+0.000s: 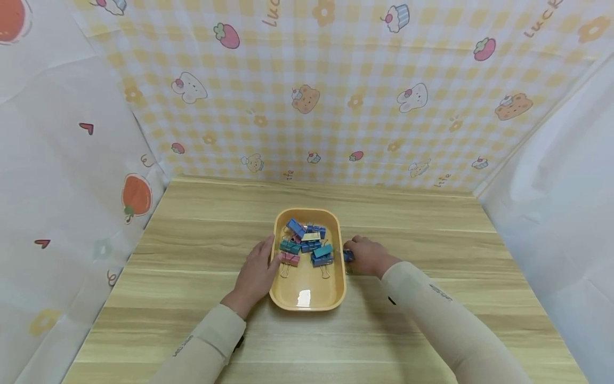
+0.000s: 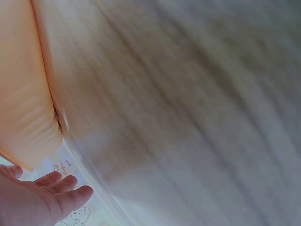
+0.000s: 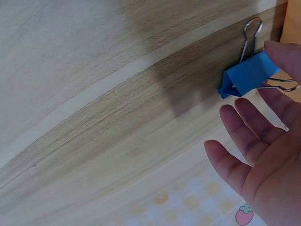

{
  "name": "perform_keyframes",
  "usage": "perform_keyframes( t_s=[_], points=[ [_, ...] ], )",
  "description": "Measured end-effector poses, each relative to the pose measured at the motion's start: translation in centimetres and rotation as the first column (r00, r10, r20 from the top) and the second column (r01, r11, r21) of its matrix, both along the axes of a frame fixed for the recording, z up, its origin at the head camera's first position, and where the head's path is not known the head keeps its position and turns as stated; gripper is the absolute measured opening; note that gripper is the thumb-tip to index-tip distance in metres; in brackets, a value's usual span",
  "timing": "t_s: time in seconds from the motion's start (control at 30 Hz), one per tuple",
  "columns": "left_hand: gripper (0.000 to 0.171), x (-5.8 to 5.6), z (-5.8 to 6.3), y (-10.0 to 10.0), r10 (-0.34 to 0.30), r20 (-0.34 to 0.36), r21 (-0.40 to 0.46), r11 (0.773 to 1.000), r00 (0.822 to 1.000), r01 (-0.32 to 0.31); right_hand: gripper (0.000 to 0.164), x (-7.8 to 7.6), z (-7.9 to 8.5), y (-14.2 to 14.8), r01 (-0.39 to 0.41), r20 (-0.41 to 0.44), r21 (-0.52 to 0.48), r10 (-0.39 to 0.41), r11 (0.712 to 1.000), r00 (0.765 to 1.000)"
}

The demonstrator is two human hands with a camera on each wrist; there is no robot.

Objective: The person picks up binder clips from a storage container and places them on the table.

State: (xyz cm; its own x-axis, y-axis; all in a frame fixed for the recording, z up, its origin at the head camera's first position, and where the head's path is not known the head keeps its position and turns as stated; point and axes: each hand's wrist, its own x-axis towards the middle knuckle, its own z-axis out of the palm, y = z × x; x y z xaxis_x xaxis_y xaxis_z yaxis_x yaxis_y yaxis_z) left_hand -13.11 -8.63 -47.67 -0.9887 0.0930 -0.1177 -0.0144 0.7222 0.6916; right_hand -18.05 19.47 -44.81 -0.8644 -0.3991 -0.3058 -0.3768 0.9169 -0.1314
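A yellow tray (image 1: pixel 307 308) holds several binder clips in blue, teal, pink and cream. Along its left side lies my left hand (image 1: pixel 256 272), thumb at the rim; the left wrist view shows its fingers (image 2: pixel 70 200) loosely extended near the tray wall (image 2: pixel 23 94). Just outside the right wall, my right hand (image 1: pixel 366 255) pinches a blue binder clip (image 3: pixel 249 73) between thumb and index finger. Its other fingers (image 3: pixel 244 125) spread away from the clip. The clip's wire handles stick out on two sides, close over the wooden tabletop.
The wood-grain table (image 1: pixel 201 224) extends around the tray. Behind it rises a yellow checked cloth wall (image 1: pixel 268 122) with cartoon prints. White cloth walls (image 1: pixel 62 176) border the left and right sides.
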Motion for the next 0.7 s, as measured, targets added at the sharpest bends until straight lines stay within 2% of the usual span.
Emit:
perform_keyframes(
  t_s=[0.17, 0.53, 0.7],
  points=[
    [0.064, 0.0, -0.1, 0.0, -0.001, 0.003, -0.011, 1.000, 1.000, 0.001, 0.051, 0.3, 0.4, 0.1, 0.009, 0.012, -0.007, -0.009, 1.000, 1.000],
    [0.064, -0.1, -0.1, -0.1, 0.005, 0.007, -0.004, 1.000, 1.000, -0.005, 0.062, 1.1, 1.7, 0.3, 0.014, -0.028, -0.075, -0.017, 0.997, 0.999],
    [0.063, -0.1, 0.0, 0.0, 0.004, 0.002, -0.005, 1.000, 1.000, -0.004, 0.066, 1.3, 2.4, 0.4, 0.031, -0.055, -0.070, -0.035, 0.997, 0.998]
  ],
)
